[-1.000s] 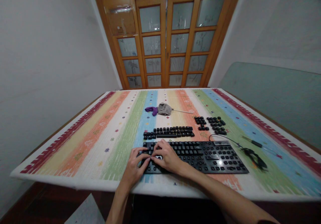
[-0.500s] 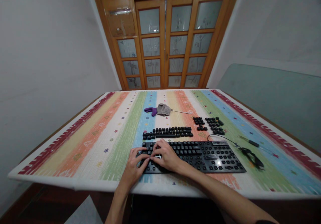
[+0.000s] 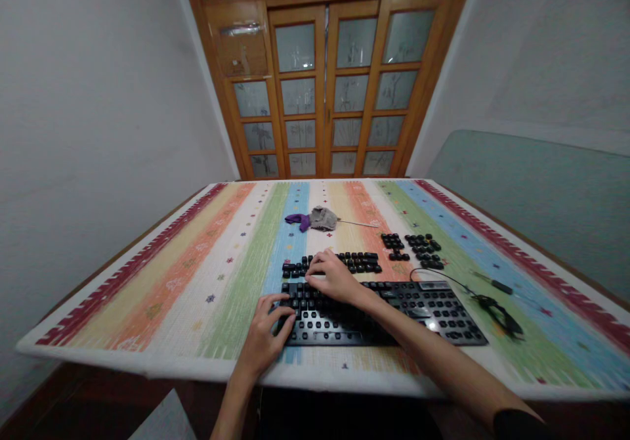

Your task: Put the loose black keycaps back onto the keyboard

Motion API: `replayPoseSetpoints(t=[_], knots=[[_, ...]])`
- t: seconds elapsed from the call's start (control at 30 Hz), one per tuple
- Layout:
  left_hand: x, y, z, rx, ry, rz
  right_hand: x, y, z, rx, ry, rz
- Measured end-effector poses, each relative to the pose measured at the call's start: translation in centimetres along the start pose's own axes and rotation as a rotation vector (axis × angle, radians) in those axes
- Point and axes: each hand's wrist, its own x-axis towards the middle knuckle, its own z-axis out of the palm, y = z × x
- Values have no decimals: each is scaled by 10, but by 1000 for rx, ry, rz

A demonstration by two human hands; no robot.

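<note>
A black keyboard [image 3: 354,336] lies across the near part of the table, many of its switches bare and its upper rows carrying keycaps. My left hand [image 3: 263,331] rests at its left end, fingers curled over the edge, with a small gap between thumb and index fingertip. Behind the keyboard lie rows of loose black keycaps [image 3: 364,264]. Over them is my right hand [image 3: 335,279], its thumb and index fingertips close together at a keycap in the nearer row. The fingers partly hide that keycap.
More loose keycaps [image 3: 423,249] lie at the right rear. A coiled black cable [image 3: 497,315] and a dark-handled tool [image 3: 499,285] lie right of the keyboard. Farther back rests a grey and purple cloth [image 3: 322,219] with a thin rod. The striped tablecloth [image 3: 162,302] covers the table.
My right hand has moved from the keyboard's left side away from me to the loose keycaps. My left hand stays at the keyboard's left end, now apart from the right fingertips.
</note>
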Motion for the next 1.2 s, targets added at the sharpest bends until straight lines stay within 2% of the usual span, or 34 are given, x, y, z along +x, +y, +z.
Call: replayPoseSetpoints(t=[0.13, 0.3, 0.6, 0.8, 0.97, 1.1, 1.2], knots=[[-1, 0, 1, -5, 1, 4, 32, 29, -4, -117, -42, 62], [-2, -1, -1, -17, 2, -9, 54, 51, 7, -147, -80, 70], [-2, 2, -4, -27, -5, -22, 61, 59, 22, -163, -146, 51], [-1, 2, -5, -23, -38, 55, 63, 57, 16, -125, -123, 14], [-1, 2, -4, -13, -41, 50, 40, 33, 0, -63, -84, -46], [-1, 3, -4, -25, -39, 29, -1, 5, -6, 103, -53, -168], [0, 3, -4, -28, -19, 18, -30, -12, -5, 137, -64, -200]])
